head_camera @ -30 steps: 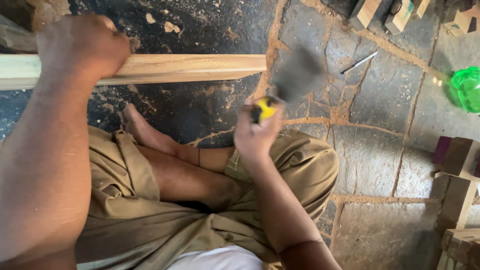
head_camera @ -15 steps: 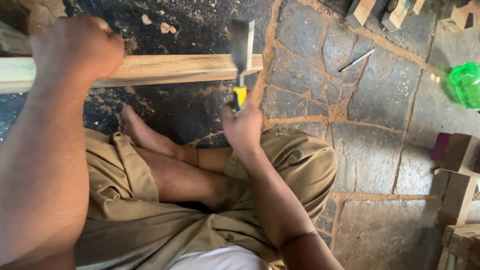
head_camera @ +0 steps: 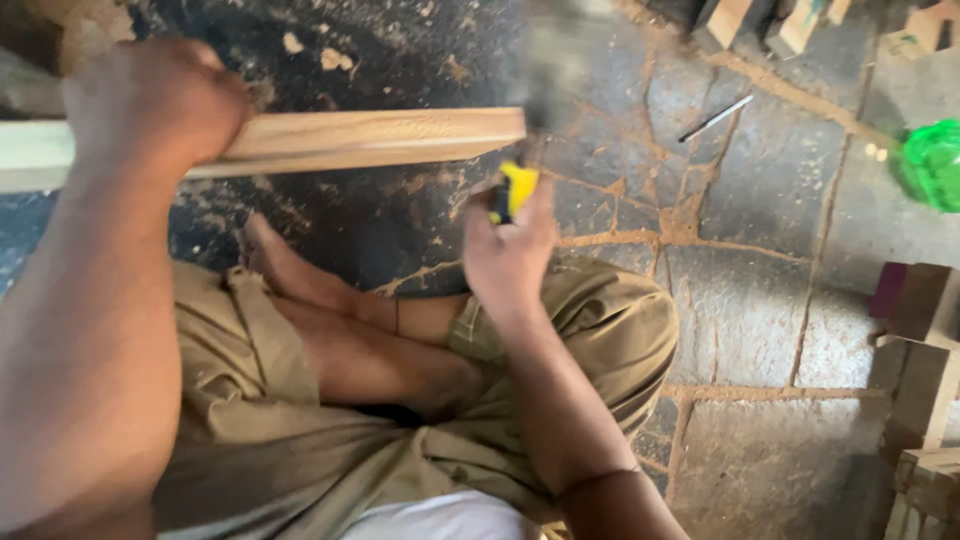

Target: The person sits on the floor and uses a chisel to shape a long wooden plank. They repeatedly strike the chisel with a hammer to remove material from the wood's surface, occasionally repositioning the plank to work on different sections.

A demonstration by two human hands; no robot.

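Observation:
My left hand (head_camera: 150, 105) grips a long pale wooden plank (head_camera: 370, 138) that lies across the view over the dark stone floor. My right hand (head_camera: 510, 245) is closed around the yellow-and-black handle of a hammer (head_camera: 516, 188). The hammer's head is a motion blur at the plank's right end, so contact cannot be judged. I sit cross-legged in khaki trousers, a bare foot (head_camera: 270, 255) just below the plank.
Stone paving with sawdust-filled joints. A metal nail or rod (head_camera: 716, 117) lies at upper right. A green plastic object (head_camera: 932, 165) sits at the right edge. Wooden blocks stand at the top right (head_camera: 728, 18) and lower right (head_camera: 925, 400).
The hammer swung from a raised position on the right toward the plank's right end. My left hand and the plank stayed in place.

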